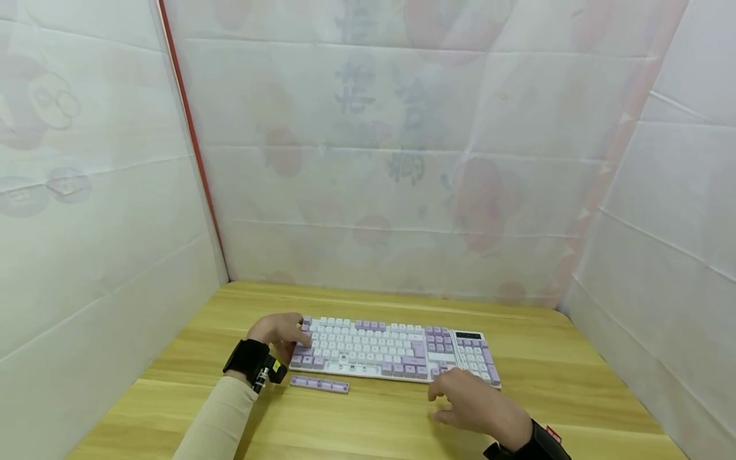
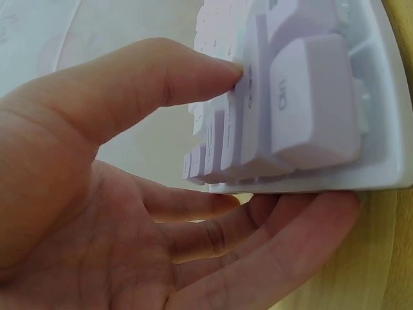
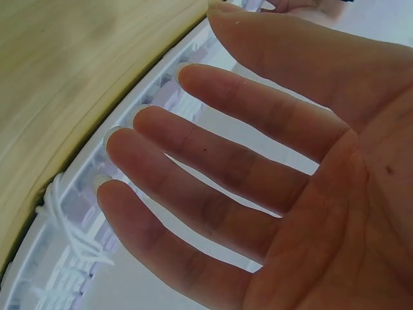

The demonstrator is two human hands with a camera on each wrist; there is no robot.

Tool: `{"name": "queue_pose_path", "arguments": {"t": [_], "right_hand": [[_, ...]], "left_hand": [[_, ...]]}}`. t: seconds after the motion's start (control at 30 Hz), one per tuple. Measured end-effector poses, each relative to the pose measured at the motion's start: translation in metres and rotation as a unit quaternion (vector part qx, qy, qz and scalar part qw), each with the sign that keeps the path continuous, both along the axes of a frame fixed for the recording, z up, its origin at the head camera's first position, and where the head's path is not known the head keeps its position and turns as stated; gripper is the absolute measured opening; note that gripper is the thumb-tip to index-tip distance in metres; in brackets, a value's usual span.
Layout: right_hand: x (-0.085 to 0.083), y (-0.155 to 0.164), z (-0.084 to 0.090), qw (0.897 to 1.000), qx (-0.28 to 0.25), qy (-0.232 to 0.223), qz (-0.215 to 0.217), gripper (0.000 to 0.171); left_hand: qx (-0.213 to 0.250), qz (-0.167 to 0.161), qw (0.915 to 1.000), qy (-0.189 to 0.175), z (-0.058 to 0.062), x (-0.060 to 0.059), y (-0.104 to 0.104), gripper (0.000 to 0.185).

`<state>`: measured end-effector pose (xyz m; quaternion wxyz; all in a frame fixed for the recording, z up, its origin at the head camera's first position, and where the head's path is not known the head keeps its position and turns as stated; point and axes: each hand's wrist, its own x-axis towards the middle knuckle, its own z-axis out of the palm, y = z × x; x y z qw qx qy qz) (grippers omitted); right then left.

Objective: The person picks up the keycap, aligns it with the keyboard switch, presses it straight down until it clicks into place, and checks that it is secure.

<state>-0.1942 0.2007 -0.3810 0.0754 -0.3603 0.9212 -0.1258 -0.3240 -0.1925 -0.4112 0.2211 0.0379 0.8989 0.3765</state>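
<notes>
A white and lilac keyboard [image 1: 368,348] lies on the table, with a gap in its bottom row where bare key mounts show. My left hand [image 1: 283,333] grips its left end; in the left wrist view the thumb [image 2: 200,74] presses on the lilac keys and the fingers lie along the side edge. A long lilac keycap [image 1: 319,384], apparently the space bar, lies hollow side up just in front of the keyboard. Over the near right edge hovers my right hand [image 1: 474,399], its fingers [image 3: 213,155] spread and nearly straight, holding nothing.
A white cable [image 1: 458,351] wraps around the keyboard's right part. The wooden table [image 1: 379,428] is bounded by whitish sheets [image 1: 368,191] at the back and both sides. A red strip [image 1: 192,140] runs down the back left corner.
</notes>
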Motion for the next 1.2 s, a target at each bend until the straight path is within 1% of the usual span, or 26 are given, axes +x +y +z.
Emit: {"name": "queue_pose_path", "arguments": {"t": [0.03, 0.13, 0.27, 0.37, 0.43, 0.57, 0.8, 1.03, 1.2], "right_hand": [[0.002, 0.002, 0.0, 1.0, -0.001, -0.002, -0.003, 0.022], [0.005, 0.009, -0.003, 1.0, -0.004, 0.01, -0.005, 0.021], [0.006, 0.016, -0.006, 0.999, -0.005, 0.033, -0.003, 0.02], [0.005, 0.02, -0.008, 0.999, -0.004, 0.043, -0.002, 0.019], [0.005, 0.023, -0.01, 0.999, -0.003, 0.034, -0.006, 0.018], [0.005, 0.031, -0.013, 1.0, -0.005, 0.017, -0.013, 0.017], [0.006, 0.04, -0.015, 0.999, -0.011, 0.052, -0.008, 0.017], [0.007, 0.046, -0.011, 0.998, -0.008, 0.055, -0.022, 0.016], [0.008, 0.054, -0.01, 0.999, 0.002, 0.032, -0.032, 0.016]], "left_hand": [[0.001, 0.003, 1.0, -0.002, 0.0, 0.0, 0.001, 0.074], [0.001, 0.003, 1.0, -0.004, 0.0, 0.003, 0.001, 0.077], [-0.004, 0.005, 1.0, 0.005, 0.0, 0.005, -0.001, 0.079], [-0.005, 0.009, 0.9999, 0.012, 0.0, 0.006, -0.001, 0.075], [0.0, 0.013, 0.9999, 0.01, 0.0, 0.007, -0.001, 0.072], [0.004, 0.01, 0.9999, 0.009, 0.001, 0.009, -0.001, 0.072], [0.006, 0.015, 0.9999, 0.004, 0.001, 0.007, -0.001, 0.055], [0.006, 0.007, 0.9999, 0.01, 0.004, 0.005, 0.0, 0.062], [0.005, 0.005, 0.9999, 0.008, 0.005, 0.004, 0.0, 0.065]]}}
